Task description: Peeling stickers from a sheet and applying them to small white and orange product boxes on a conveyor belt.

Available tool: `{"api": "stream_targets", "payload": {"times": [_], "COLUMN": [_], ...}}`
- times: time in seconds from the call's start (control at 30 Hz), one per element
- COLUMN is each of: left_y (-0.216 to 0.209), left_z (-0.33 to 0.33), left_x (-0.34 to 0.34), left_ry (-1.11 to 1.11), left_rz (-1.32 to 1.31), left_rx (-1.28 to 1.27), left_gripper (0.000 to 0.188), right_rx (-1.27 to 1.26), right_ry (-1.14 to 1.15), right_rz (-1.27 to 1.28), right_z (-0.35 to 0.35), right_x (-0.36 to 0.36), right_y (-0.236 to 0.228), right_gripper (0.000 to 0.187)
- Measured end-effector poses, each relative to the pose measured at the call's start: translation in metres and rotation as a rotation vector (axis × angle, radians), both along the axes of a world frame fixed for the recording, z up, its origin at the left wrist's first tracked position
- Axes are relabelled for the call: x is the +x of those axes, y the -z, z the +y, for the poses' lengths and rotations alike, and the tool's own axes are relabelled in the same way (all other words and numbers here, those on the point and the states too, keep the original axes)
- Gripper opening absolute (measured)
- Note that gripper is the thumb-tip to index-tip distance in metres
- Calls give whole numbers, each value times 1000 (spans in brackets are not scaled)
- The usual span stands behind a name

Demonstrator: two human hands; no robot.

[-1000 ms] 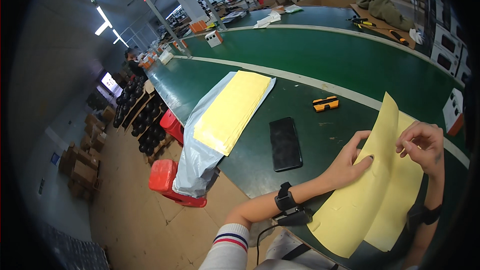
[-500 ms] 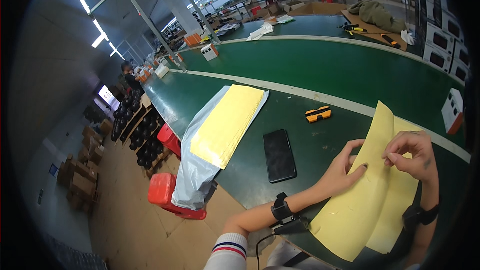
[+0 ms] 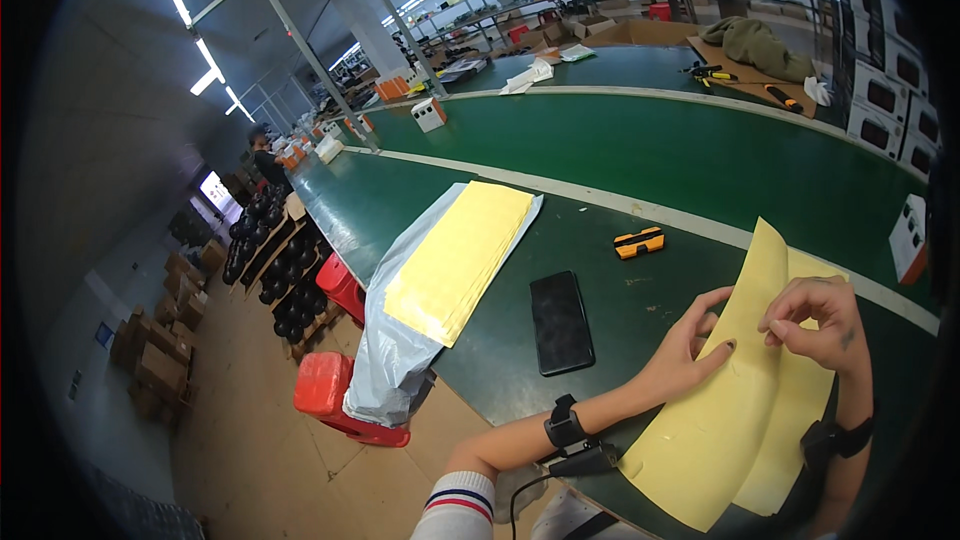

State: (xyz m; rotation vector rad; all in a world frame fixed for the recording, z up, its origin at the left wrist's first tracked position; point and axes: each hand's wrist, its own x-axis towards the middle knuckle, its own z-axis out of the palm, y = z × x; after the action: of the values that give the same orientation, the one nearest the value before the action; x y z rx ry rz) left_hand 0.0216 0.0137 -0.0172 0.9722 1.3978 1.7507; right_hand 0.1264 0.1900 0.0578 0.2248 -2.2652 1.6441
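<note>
At lower right of the frame, a yellow sheet (image 3: 740, 390) stands lifted off the green table (image 3: 640, 160), its long axis running from the lower edge up to a top corner. The right hand (image 3: 815, 325) pinches that upper edge between fingertips, while the left hand (image 3: 690, 355), fingers spread, lies flat against its left face.

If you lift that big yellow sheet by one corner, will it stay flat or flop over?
Probably flop. The yellow sheet looks paper-thin and already curves between the left hand and right hand. It likely weighs little, since fingertips alone pinch its edge. It may crease easily.
</note>
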Motion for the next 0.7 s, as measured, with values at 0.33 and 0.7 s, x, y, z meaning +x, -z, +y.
{"api": "stream_targets", "payload": {"times": [0.33, 0.7], "left_y": [-2, -6], "left_z": [1, -3], "left_x": [1, 0], "left_ry": [9, -13], "left_rz": [-45, 57], "left_rx": [50, -26], "left_gripper": [65, 67], "right_rx": [-22, -66], "right_ry": [15, 40], "right_rz": [37, 81], "right_z": [-2, -2], "right_x": [0, 0], "right_y": [0, -1], "right_gripper": [2, 3]}}
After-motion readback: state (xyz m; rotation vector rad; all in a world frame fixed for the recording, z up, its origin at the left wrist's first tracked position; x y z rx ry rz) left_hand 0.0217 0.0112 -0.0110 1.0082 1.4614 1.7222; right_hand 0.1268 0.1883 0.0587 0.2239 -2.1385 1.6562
